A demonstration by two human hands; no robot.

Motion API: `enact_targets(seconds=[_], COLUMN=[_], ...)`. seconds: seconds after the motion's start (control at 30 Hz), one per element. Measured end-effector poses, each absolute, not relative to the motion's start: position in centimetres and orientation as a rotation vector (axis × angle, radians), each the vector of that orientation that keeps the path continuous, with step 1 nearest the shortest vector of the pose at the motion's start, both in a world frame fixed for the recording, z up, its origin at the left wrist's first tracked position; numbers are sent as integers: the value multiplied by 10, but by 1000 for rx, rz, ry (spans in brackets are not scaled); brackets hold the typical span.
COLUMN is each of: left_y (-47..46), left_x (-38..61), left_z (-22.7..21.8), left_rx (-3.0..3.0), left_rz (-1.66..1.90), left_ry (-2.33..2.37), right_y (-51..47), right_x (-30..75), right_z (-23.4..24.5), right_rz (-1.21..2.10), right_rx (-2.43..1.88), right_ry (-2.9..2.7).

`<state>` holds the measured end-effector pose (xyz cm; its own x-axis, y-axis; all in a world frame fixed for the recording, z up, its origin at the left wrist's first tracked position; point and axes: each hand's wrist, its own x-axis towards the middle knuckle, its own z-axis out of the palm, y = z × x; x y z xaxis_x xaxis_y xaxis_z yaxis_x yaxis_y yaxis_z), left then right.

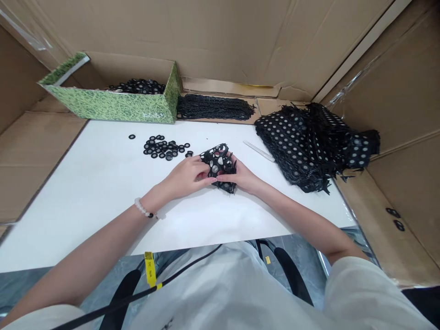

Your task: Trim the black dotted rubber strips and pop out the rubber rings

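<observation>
A small black sheet with rows of round holes point(216, 168) is held between both hands over the white table. My left hand point(192, 176) pinches its left edge, with thumb and fingers closed. My right hand point(242, 176) grips the right side, its thumb lying across the front and the other fingers partly hidden behind. The sheet looks bent or folded, with ragged edges. Just beyond my left hand lies a loose cluster of small black rings point(161, 147), one ring point(132, 136) sitting apart to the left.
A green patterned box point(113, 104) at the back left holds many black rings. Beside it lies a stack of black perforated strips point(215, 107). On the right is a pile of black perforated sheets point(295, 146), near a thin white strip point(258, 150). Cardboard walls point(220, 36) surround the white table point(85, 192).
</observation>
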<state>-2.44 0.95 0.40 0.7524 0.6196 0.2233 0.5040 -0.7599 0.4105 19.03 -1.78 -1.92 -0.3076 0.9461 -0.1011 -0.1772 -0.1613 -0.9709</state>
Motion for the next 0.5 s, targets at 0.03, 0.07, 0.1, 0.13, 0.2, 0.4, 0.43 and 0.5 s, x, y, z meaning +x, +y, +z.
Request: enact_targets(seconds=[0.03,0.07,0.1,0.13,0.2,0.4,0.43,0.5], left_y=[9,9,8,7,8,31,36,45], left_x=[-24,-24,-24,-25,-26,-46,-51,-61], left_z=[4,5,6,7,8,3,3,1], left_rx=[2602,2583,2565,2546,2484,2006,1985,2066], left_rz=[489,483,486,494,554,1151,1227,1239], left_ry=[840,814,795,785,811,1246,1333,1564], right_y=[-18,-18,-19,-19,-19,-13,-13,-12], right_x=[190,190,190,190,191,197,197,197], right_z=[-19,-19,-19,-18,-18,-18,-18,-17], right_rz=[1625,1638,1653,1666,1672,1599,1591,1579], right_rx=[-987,-981,-976,-973,-982,-1075,-1086,-1105], right_ry=[-1212,-1222,-1229,-1235,-1233,-1172,-1157,-1124])
